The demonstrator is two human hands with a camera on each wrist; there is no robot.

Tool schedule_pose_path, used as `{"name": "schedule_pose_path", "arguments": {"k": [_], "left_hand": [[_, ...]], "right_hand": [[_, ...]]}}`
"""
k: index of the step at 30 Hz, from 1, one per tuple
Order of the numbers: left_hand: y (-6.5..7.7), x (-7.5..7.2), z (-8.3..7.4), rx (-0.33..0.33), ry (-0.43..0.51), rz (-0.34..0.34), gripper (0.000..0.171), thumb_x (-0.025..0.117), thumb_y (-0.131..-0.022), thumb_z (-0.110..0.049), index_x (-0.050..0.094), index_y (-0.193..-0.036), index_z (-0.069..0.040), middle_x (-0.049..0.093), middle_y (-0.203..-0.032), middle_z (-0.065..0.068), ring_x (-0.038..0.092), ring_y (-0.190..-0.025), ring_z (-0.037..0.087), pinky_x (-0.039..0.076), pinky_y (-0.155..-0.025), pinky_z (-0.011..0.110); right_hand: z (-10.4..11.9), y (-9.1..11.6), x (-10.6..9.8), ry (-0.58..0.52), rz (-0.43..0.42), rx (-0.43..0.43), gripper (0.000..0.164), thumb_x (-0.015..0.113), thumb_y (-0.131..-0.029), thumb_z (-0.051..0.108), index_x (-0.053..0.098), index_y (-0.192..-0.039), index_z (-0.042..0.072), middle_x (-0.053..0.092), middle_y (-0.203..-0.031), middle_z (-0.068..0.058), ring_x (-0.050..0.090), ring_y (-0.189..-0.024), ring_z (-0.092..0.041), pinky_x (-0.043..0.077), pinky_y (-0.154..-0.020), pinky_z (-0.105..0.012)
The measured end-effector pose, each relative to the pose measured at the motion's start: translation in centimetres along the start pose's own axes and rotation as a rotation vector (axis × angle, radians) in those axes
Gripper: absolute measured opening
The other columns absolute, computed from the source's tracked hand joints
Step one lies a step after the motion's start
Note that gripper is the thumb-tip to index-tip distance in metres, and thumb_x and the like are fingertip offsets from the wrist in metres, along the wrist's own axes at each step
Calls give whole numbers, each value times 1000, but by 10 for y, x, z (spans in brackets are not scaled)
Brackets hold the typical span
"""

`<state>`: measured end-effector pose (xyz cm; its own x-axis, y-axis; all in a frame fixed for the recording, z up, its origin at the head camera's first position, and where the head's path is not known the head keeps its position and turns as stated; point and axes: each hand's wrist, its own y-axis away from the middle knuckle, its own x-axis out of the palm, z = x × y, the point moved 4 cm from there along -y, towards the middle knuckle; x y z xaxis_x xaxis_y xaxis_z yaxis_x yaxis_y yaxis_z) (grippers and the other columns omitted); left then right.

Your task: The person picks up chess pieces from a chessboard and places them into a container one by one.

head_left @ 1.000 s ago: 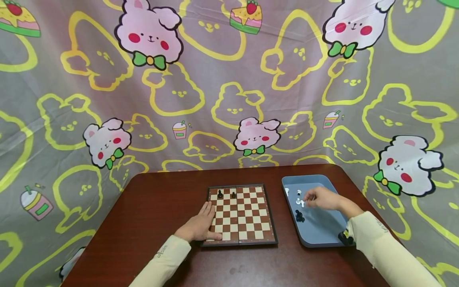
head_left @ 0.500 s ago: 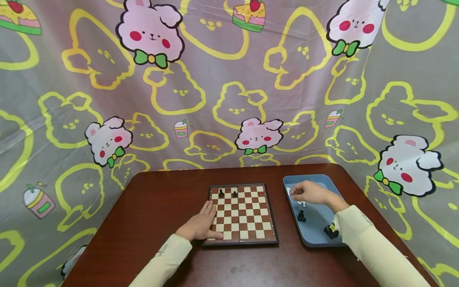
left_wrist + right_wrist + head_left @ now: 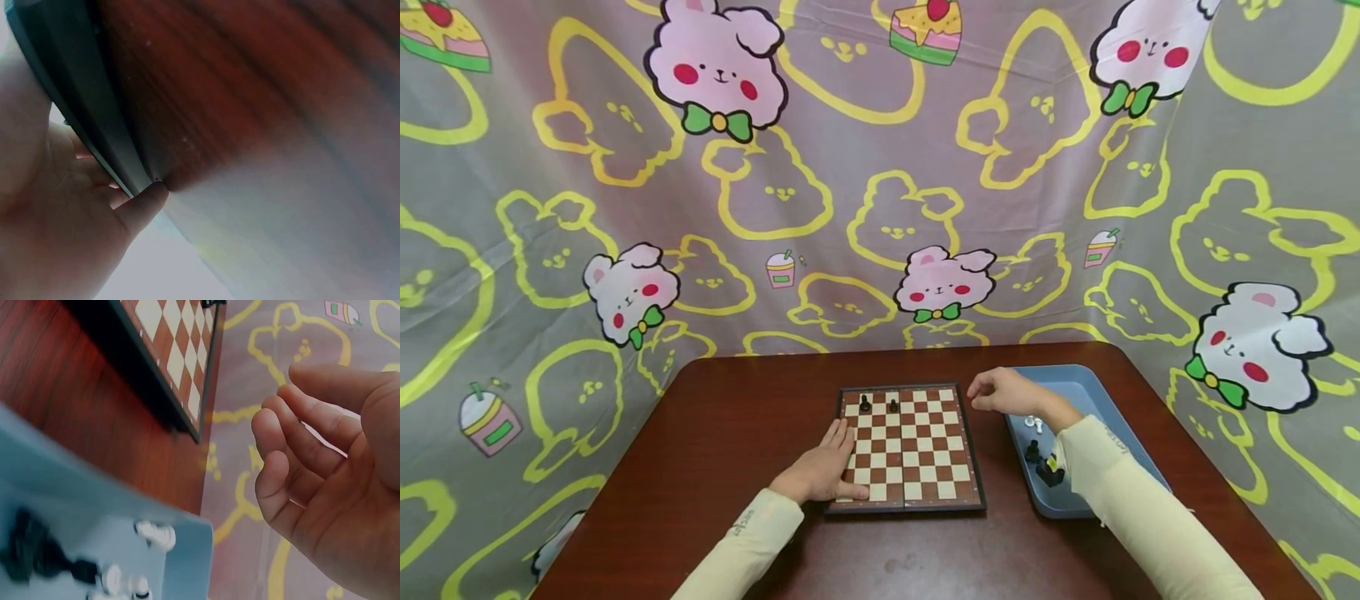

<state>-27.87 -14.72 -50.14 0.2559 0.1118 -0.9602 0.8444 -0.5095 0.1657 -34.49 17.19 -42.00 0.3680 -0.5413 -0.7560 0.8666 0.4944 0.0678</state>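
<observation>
My left hand (image 3: pixel 820 468) rests on the left side of the chessboard (image 3: pixel 951 450), fingers over the edge and thumb extended at the near corner. In the left wrist view, the thumb (image 3: pixel 145 206) touches the board's dark side. Two black chess pieces, one at the far left (image 3: pixel 865 403) and another beside it (image 3: pixel 893 406), stand in the board's far row. Between the board and the blue tray (image 3: pixel 1078 375), my right hand (image 3: pixel 1011 392) hovers with loosely curved fingers. The right wrist view shows nothing between its thumb and fingers.
Inside the tray lie white chess pieces (image 3: pixel 1034 423) and dark pieces (image 3: pixel 1032 451). A white piece (image 3: pixel 156 535) lies near a tray corner. The right forearm and its wrist camera (image 3: pixel 1051 472) cover part of the tray. A patterned curtain (image 3: pixel 850 192) hangs behind the brown table (image 3: pixel 760 408).
My right hand has moved left from over the white pieces, past the tray's far left edge, toward the board. The left hand and the two pieces on the board stay put.
</observation>
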Motion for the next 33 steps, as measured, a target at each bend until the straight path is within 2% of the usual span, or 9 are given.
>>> {"name": "schedule_pose_path", "arguments": {"k": [4, 10, 17, 23, 29, 33], "left_hand": [[0, -2, -1, 2, -11, 2, 115, 56, -74, -73, 18, -148, 6, 5, -154, 24, 2, -142, 35, 42, -96, 41], [1, -2, 0, 5, -22, 8, 114, 55, -75, -73, 17, -148, 6, 3, -155, 24, 1, -142, 34, 42, -96, 40], [1, 1, 0, -1, -6, 7, 115, 56, -74, -73, 17, -148, 6, 4, -155, 23, 0, -142, 34, 43, -94, 40], [1, 2, -1, -3, -15, -2, 114, 57, -74, -72, 18, -148, 6, 5, -155, 23, 1, -142, 34, 40, -98, 39], [2, 1, -1, -8, -8, 10, 114, 57, -74, -71, 17, -148, 6, 4, -155, 24, 1, -142, 34, 38, -100, 40], [2, 0, -1, -12, -8, 10, 114, 57, -74, -72, 17, -148, 6, 5, -155, 24, 2, -142, 35, 38, -101, 41]], "right_hand": [[5, -10, 10, 4, -3, -26, 17, 64, -91, 13, 68, -104, 4, 65, -88, 2, 54, -66, -14, 45, -62, -33], [15, -24, 28, 17, -5, -74, 17, 64, -91, 13, 69, -104, 4, 66, -90, 3, 61, -78, -13, 49, -68, -34], [24, -40, 49, 12, -21, -58, 17, 65, -90, 13, 69, -104, 5, 64, -89, 4, 60, -81, -13, 49, -70, -34], [29, -54, 65, -4, -39, -58, 17, 65, -89, 12, 67, -105, 4, 66, -92, 2, 60, -85, -16, 50, -71, -34], [26, -67, 77, -68, -49, 14, 18, 64, -91, 13, 67, -106, 5, 64, -93, 0, 60, -83, -15, 49, -71, -34], [25, -74, 81, -88, -72, 26, 19, 65, -91, 14, 67, -108, 6, 64, -97, -1, 60, -87, -17, 50, -72, -35]]}}
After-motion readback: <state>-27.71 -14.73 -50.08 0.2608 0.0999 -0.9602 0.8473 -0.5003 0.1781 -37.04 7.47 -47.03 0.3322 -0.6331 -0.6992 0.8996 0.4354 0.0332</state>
